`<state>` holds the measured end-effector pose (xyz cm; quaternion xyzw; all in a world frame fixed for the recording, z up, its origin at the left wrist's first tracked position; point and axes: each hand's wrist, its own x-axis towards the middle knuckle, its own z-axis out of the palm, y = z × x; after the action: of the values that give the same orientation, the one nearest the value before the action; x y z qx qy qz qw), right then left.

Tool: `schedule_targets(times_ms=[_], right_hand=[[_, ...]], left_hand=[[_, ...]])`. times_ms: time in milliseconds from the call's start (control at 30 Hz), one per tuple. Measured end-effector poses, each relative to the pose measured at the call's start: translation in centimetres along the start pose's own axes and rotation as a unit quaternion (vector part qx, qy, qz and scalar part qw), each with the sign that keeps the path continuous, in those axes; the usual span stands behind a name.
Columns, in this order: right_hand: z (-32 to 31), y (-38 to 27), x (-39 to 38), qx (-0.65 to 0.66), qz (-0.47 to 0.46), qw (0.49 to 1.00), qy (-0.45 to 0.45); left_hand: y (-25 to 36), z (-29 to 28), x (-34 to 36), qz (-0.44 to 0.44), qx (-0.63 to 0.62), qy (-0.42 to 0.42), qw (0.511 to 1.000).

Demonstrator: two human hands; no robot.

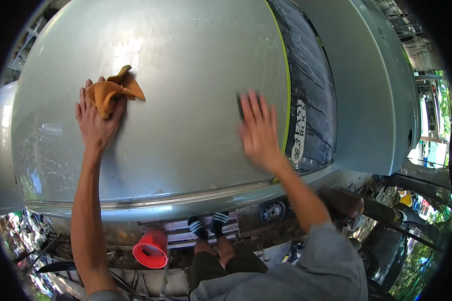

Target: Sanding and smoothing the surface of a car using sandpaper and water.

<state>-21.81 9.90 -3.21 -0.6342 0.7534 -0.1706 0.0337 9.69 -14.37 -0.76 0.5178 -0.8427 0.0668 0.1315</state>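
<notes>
Silver panel [186, 75]: your left hand [96, 125], spread-fingered, touches orange cloth [105, 95]; right hand [258, 135], fingers close, on dark pad [240, 107] near right edge.

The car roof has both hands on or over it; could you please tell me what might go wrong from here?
The right hand, with a dark pad at its fingers, is near the green tape edging the rear window; a stray stroke might lift it. The red bucket is close to the striped slides, so a sidestep could knock it. The slatted pallet underfoot might also catch a toe.
</notes>
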Motion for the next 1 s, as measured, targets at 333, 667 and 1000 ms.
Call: schedule_targets(times_ms=[333,667,1000], right_hand=[[0.6,-1.8,-2.5,-0.018,-0.105,0.994,-0.006],[-2.3,1.0,-4.5,-0.042,-0.319,0.938,-0.128],[-2.9,3.1,-6.6,-0.026,-0.399,0.898,-0.185]], left_hand=[[0.9,-0.9,0.5,0.014,0.025,0.0,1.0],[10.0,-4.3,1.0,0.057,-0.253,0.081,0.962],[13.9,-3.7,-9.3,0.188,-0.297,-0.001,0.936]])
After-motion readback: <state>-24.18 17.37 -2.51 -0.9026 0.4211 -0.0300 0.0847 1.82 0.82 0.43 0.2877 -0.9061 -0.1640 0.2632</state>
